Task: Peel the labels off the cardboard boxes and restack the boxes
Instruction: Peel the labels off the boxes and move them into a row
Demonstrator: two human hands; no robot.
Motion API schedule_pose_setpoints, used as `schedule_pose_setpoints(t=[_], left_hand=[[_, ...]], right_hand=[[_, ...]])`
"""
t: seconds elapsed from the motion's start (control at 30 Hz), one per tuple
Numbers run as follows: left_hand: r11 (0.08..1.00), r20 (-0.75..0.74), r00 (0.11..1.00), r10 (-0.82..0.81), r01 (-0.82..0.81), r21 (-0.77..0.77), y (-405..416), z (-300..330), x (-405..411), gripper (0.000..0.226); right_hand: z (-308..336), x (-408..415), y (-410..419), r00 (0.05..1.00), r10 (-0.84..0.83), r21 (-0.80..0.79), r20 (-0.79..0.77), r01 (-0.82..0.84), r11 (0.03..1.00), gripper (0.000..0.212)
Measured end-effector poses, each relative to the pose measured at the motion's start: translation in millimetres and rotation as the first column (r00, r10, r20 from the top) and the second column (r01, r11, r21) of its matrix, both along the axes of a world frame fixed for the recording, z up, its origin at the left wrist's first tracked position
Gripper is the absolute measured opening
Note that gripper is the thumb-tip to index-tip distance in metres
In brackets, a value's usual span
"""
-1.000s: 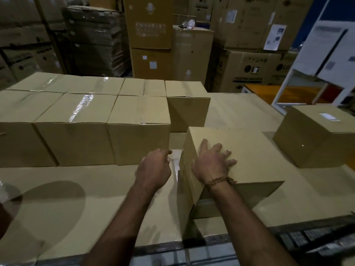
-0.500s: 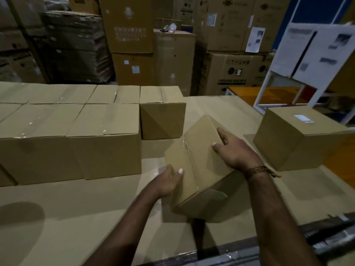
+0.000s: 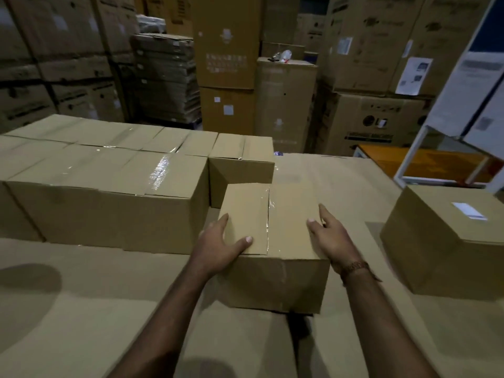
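A plain cardboard box point(image 3: 289, 214) sits in front of me between my hands, its taped seam facing up and no label showing on it. My left hand point(image 3: 218, 246) presses its left side with the thumb on top. My right hand point(image 3: 335, 241) presses the right side with straight fingers, thumb on the top edge. The box stands level next to a row of taped boxes point(image 3: 109, 203) on the left. Another box point(image 3: 436, 241) at the right carries a white label point(image 3: 469, 210) on top.
A smaller box point(image 3: 240, 173) stands just behind the held one. The work surface point(image 3: 81, 309) is covered in flat cardboard. A white frame stand point(image 3: 414, 159) rises at the right rear, and tall stacked cartons point(image 3: 226, 50) fill the background.
The box was tilted on an edge half a second ago; it is turned level with the seam up and has moved closer to the row. Both hands shifted to its sides.
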State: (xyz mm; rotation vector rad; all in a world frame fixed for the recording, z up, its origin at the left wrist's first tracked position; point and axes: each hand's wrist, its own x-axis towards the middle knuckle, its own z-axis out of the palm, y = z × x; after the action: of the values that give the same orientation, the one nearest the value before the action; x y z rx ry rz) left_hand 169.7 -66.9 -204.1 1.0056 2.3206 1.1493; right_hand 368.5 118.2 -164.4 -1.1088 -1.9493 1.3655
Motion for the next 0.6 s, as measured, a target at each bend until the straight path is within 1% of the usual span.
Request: schedule_pose_setpoints(t=[0.07, 0.13, 0.23, 0.27, 0.33, 0.4, 0.5, 0.6], left_hand=[[0.998, 0.002, 0.999, -0.045, 0.045, -0.054, -3.5, -5.7, -5.4, 0.132], [0.991, -0.037, 0.995, -0.097, 0.093, -0.096, -3.7, -9.1, -14.0, 0.141], [0.969, -0.17, 0.969, -0.177, 0.142, -0.202, 3.6, -6.4, -34.3, 0.141], [0.958, -0.229, 0.952, -0.205, 0.147, -0.246, 7.1, -5.4, -41.8, 0.139], [0.935, -0.341, 0.909, -0.241, 0.123, -0.333, 12.9, -0.8, -58.1, 0.135], [0.921, -0.424, 0.872, -0.246, 0.074, -0.382, 16.7, 3.6, -77.6, 0.13], [0.91, -0.485, 0.849, -0.209, -0.013, -0.414, 18.7, 10.2, -105.4, 0.128], [0.9, -0.552, 0.807, -0.21, -0.062, -0.432, 20.8, 15.5, -128.0, 0.125]], right_hand=[[-15.0, -6.4, 4.9, 0.999, 0.001, -0.04, -0.034, -0.003, 0.999, 0.059], [-25.4, -13.1, 11.1, 0.998, -0.024, -0.076, -0.063, 0.019, 0.997, 0.062], [-32.8, -27.5, 26.1, 0.991, -0.072, -0.13, -0.115, 0.057, 0.99, 0.064], [-35.1, -33.6, 31.4, 0.989, -0.082, -0.124, -0.124, 0.066, 0.99, 0.063], [-35.4, -48.1, 40.0, 0.99, -0.082, -0.068, -0.115, 0.074, 0.995, 0.061], [-36.5, -63.6, 47.8, 0.991, -0.094, -0.02, -0.1, 0.092, 0.996, 0.059], [-40.3, -86.6, 56.8, 0.988, -0.115, -0.006, -0.099, 0.115, 0.993, 0.059], [-43.2, -109.3, 64.5, 0.987, -0.134, 0.002, -0.093, 0.135, 0.991, 0.059]])
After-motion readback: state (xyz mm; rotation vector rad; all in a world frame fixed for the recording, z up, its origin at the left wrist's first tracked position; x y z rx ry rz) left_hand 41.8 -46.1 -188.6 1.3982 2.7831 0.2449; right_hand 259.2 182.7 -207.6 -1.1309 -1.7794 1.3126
